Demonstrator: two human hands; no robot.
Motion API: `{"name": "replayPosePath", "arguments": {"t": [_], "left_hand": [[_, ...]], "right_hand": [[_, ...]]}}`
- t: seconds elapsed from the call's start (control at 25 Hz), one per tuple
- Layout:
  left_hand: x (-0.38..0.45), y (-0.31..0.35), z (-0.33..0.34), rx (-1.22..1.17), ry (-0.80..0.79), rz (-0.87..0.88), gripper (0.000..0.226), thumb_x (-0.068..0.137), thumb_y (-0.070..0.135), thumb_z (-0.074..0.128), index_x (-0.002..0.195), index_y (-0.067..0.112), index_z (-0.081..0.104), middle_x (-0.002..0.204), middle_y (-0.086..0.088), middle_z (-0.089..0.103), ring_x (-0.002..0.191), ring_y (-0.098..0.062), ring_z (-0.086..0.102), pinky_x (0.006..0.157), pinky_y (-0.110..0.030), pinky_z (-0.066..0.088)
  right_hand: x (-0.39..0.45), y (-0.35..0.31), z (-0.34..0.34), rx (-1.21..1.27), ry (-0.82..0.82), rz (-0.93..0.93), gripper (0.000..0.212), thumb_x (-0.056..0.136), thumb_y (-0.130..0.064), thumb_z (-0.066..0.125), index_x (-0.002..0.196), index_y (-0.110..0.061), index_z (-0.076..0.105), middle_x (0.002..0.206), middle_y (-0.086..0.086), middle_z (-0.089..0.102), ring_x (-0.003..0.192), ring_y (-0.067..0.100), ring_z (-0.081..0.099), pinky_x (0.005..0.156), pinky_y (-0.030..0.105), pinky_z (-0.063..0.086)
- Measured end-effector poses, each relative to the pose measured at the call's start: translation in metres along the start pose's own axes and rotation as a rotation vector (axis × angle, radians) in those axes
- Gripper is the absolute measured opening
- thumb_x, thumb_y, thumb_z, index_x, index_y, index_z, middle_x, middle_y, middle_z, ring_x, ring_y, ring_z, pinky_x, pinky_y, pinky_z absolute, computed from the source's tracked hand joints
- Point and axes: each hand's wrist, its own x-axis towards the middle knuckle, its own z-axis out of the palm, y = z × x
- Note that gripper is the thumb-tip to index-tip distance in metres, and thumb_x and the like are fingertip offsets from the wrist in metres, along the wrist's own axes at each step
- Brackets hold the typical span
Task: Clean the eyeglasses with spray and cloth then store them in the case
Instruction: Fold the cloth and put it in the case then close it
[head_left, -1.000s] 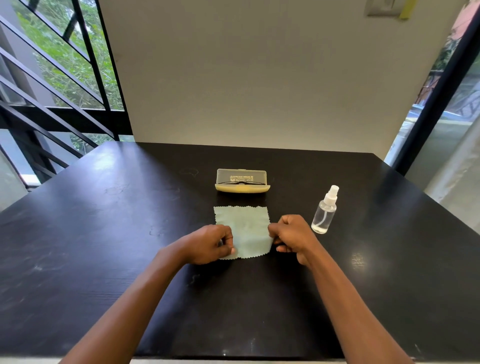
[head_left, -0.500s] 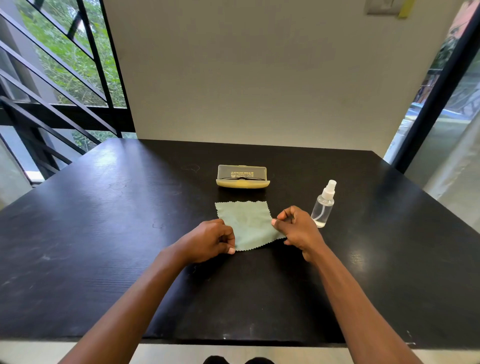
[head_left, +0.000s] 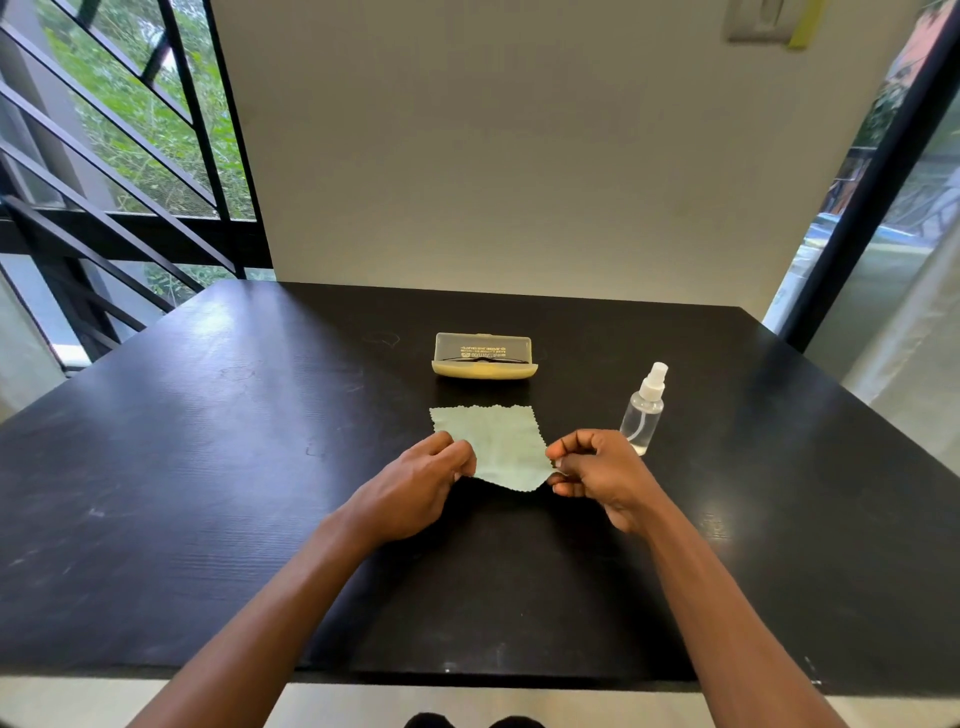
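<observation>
Pinching the cloth's (head_left: 493, 449) 2 near corners, the left hand (head_left: 415, 488) and right hand (head_left: 597, 475) lifted that edge, probably to flatten it before the closed case (head_left: 484, 357).

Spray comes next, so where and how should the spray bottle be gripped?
Grip the spray bottle around its clear round body, below the white nozzle, coming from the near side with the right hand. It stands upright just beyond that hand, and its narrow top would probably give a poorer hold. The hand pinches the cloth now.
</observation>
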Motion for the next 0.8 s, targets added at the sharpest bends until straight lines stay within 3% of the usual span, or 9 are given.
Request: {"name": "replayPosePath", "arguments": {"t": [0.12,0.28,0.44,0.56,0.68,0.8], "left_hand": [[0.0,-0.003,0.004,-0.005,0.061,-0.017,0.01,0.086,0.006,0.055,0.094,0.01,0.057,0.093,0.006,0.046,0.078,-0.008,0.046,0.069,-0.006,0.037],[0.003,-0.004,0.008,-0.001,0.179,-0.059,0.013,0.079,0.002,0.065,0.086,0.009,0.057,0.087,0.007,0.045,0.071,-0.006,0.043,0.063,-0.003,0.036],[0.006,-0.006,0.009,-0.112,0.247,-0.154,0.024,0.077,-0.006,0.062,0.089,0.012,0.055,0.086,0.005,0.053,0.071,-0.006,0.05,0.064,-0.006,0.041],[0.006,-0.011,0.004,-0.279,0.22,-0.265,0.02,0.079,0.007,0.07,0.083,0.023,0.06,0.085,0.007,0.062,0.077,-0.01,0.058,0.067,-0.012,0.047],[0.004,-0.014,0.001,-0.407,0.198,-0.333,0.011,0.078,0.02,0.071,0.08,0.029,0.066,0.084,0.012,0.065,0.08,-0.01,0.059,0.069,-0.017,0.048],[0.003,-0.016,0.0,-0.568,0.237,-0.37,0.011,0.079,0.016,0.07,0.083,0.026,0.071,0.088,0.011,0.067,0.086,-0.001,0.061,0.071,-0.008,0.048]], "right_hand": [[-0.003,0.001,-0.005,-0.016,-0.082,-0.058,0.023,0.082,0.01,0.055,0.078,-0.009,0.067,0.085,0.007,0.066,0.075,0.016,0.065,0.063,0.021,0.053],[-0.003,0.003,-0.003,-0.245,-0.083,-0.167,0.038,0.069,0.013,0.067,0.082,-0.022,0.066,0.08,0.005,0.064,0.071,0.017,0.058,0.073,0.03,0.053],[-0.003,0.004,0.002,-0.423,0.039,-0.312,0.037,0.068,0.007,0.07,0.077,-0.029,0.065,0.084,-0.014,0.06,0.068,0.003,0.055,0.06,0.006,0.045],[-0.004,0.007,0.002,-0.41,0.071,-0.368,0.028,0.073,0.001,0.07,0.076,-0.027,0.066,0.081,-0.013,0.061,0.06,0.0,0.054,0.056,0.003,0.042],[-0.002,0.007,0.0,-0.352,0.052,-0.376,0.025,0.079,-0.003,0.067,0.084,-0.028,0.067,0.09,-0.009,0.065,0.073,0.001,0.06,0.063,0.005,0.045],[0.0,0.005,-0.003,-0.232,0.013,-0.345,0.02,0.083,-0.006,0.066,0.093,-0.023,0.067,0.093,-0.008,0.067,0.084,0.007,0.063,0.07,0.014,0.048]]}}
